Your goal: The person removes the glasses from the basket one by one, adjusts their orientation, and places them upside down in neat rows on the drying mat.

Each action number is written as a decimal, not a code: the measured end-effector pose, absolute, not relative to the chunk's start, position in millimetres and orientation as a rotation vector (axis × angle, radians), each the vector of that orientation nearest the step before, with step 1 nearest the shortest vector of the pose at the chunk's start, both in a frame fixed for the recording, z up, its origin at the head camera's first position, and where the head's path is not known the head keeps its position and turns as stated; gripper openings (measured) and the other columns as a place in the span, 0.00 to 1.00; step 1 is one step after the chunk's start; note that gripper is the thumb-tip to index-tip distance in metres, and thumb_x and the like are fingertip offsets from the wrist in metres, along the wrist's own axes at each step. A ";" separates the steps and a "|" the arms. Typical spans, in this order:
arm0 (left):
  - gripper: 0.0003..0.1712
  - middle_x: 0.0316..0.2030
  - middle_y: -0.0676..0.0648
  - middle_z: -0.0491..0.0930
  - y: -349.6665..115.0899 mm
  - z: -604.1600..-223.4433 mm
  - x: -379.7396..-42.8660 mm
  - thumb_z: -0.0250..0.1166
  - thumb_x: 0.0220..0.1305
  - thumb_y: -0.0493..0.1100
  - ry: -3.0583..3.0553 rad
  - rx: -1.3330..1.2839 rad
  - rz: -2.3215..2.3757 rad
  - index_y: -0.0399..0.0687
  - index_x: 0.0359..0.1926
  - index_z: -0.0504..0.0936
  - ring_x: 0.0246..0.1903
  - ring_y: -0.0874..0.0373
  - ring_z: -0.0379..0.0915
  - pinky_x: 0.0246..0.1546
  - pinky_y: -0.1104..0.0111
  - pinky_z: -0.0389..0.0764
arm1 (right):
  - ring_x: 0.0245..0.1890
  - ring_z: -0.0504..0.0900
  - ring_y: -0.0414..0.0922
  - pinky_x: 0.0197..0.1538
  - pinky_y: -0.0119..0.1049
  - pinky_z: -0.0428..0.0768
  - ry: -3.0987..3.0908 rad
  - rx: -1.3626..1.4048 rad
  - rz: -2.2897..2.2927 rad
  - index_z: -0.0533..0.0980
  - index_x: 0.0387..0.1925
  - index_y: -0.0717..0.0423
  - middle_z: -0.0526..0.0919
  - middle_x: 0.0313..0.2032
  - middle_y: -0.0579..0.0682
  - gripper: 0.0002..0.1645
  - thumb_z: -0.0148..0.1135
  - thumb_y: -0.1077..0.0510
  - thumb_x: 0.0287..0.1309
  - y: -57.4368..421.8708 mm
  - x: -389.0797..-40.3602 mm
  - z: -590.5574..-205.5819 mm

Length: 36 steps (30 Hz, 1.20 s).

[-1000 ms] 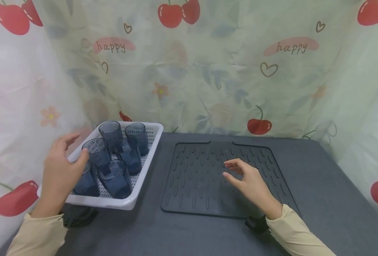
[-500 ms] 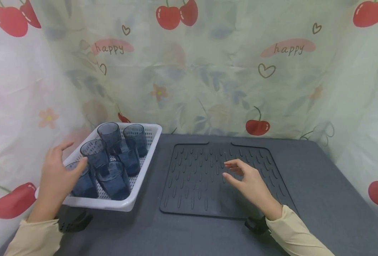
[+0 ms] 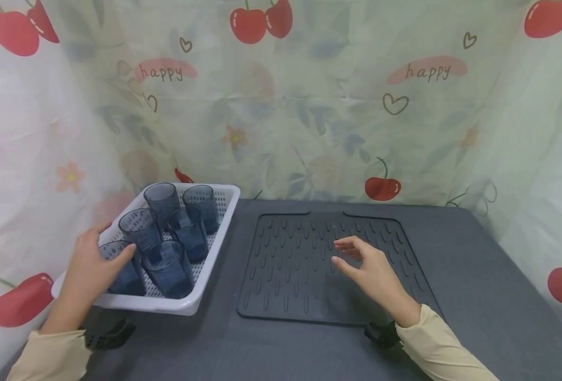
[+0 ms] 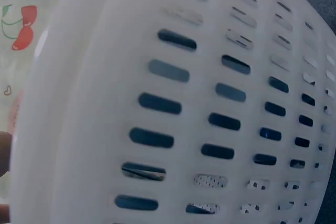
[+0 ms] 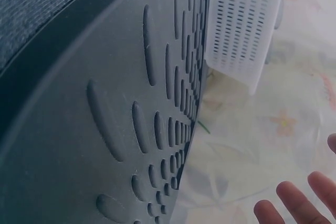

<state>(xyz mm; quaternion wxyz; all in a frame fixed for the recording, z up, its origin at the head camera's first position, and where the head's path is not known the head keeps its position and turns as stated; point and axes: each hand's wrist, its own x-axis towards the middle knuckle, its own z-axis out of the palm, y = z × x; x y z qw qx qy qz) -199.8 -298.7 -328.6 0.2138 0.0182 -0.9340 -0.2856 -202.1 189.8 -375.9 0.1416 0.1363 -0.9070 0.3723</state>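
Several blue-tinted drinking glasses stand upright in a white perforated basket [image 3: 192, 305] on the left. My left hand [image 3: 90, 267] is over the basket's near-left corner, at the nearest left glass [image 3: 127, 278]. Its thumb overlaps that glass's rim, and its other fingers are spread toward the far-left side, partly hidden. In the left wrist view the slotted basket wall [image 4: 94, 129] fills most of the picture, with bits of finger at the left edge. My right hand [image 3: 373, 272] hovers over a dark ridged drying mat [image 3: 281, 264], fingers loosely bent and apart, holding nothing.
The other glasses, including a near glass [image 3: 171, 272] and a back glass [image 3: 201, 209], stand close together. Dark grey cloth covers the table [image 3: 262, 349]. A cherry-printed curtain [image 3: 300, 143] hangs behind and along both sides.
My left hand has moved down toward the nearest left glass, its thumb now at the rim. The right hand stays in place over the mat. The head view has shifted slightly.
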 end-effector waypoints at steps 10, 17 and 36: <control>0.45 0.63 0.18 0.54 -308.6 -334.8 -201.7 0.60 0.66 0.49 -2.684 0.028 -0.785 0.25 0.70 0.50 0.62 0.23 0.50 0.57 0.31 0.56 | 0.51 0.80 0.48 0.55 0.51 0.78 -2.624 0.398 1.074 0.75 0.54 0.49 0.81 0.52 0.48 0.22 0.66 0.50 0.60 189.1 -202.1 -374.5; 0.49 0.65 0.19 0.52 -313.7 -337.2 -202.6 0.60 0.65 0.55 -2.737 0.079 -0.827 0.30 0.73 0.47 0.62 0.22 0.50 0.54 0.28 0.58 | 0.52 0.80 0.48 0.55 0.50 0.78 -2.630 0.400 1.073 0.75 0.54 0.47 0.81 0.52 0.47 0.21 0.66 0.51 0.59 189.3 -203.5 -373.8; 0.59 0.66 0.19 0.51 -319.8 -335.5 -201.8 0.69 0.57 0.57 -2.833 0.096 -0.857 0.27 0.72 0.45 0.61 0.22 0.53 0.54 0.31 0.62 | 0.51 0.81 0.48 0.54 0.50 0.78 -2.626 0.379 1.080 0.76 0.53 0.49 0.82 0.52 0.49 0.20 0.66 0.52 0.60 190.5 -202.5 -375.8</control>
